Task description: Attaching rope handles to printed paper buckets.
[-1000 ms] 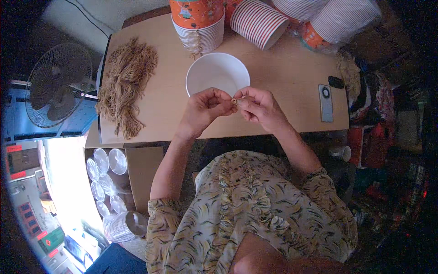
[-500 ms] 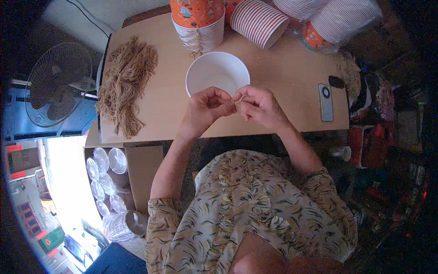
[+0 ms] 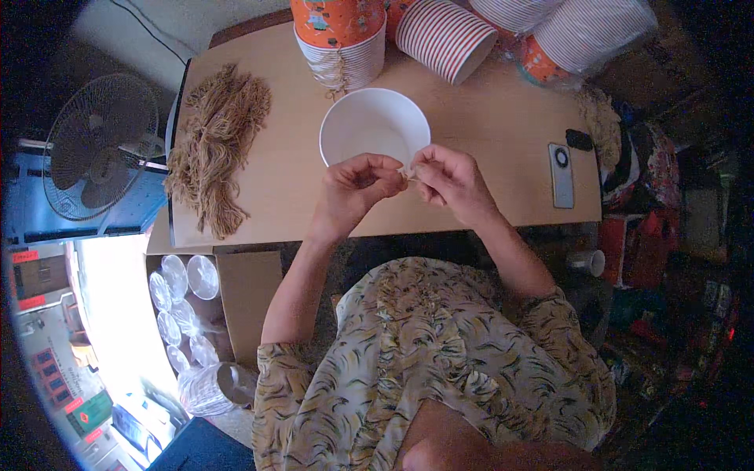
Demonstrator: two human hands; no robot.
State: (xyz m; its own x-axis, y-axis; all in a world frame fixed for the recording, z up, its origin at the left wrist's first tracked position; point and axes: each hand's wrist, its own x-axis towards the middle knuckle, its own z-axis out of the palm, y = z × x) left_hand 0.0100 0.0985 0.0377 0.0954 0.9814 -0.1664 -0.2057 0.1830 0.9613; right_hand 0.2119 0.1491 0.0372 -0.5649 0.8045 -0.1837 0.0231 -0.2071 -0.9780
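My left hand (image 3: 352, 192) and my right hand (image 3: 454, 182) meet just over the near rim of an open white paper tub (image 3: 345, 118). Thumb and fingers of both are pinched together on a thin, pale piece of string (image 3: 407, 174), mostly covered by the fingertips. A loose heap of brown twine strands (image 3: 216, 145) lies on the table, left of the hands. Behind the tub, a stack of orange-and-white paper tubs (image 3: 342, 59) has some twine hanging down its front.
More nested tubs (image 3: 448, 39) lie on their side at the back, with plastic-wrapped stacks (image 3: 593, 35) farther right. A phone (image 3: 561, 177) and a small black object (image 3: 580, 140) rest at the table's right. At the left stands a fan (image 3: 102, 145), above a box of clear lids (image 3: 203, 276).
The fingers of my right hand have curled in and turned a little at the string. My left hand stays almost in place, and the tub has not moved.
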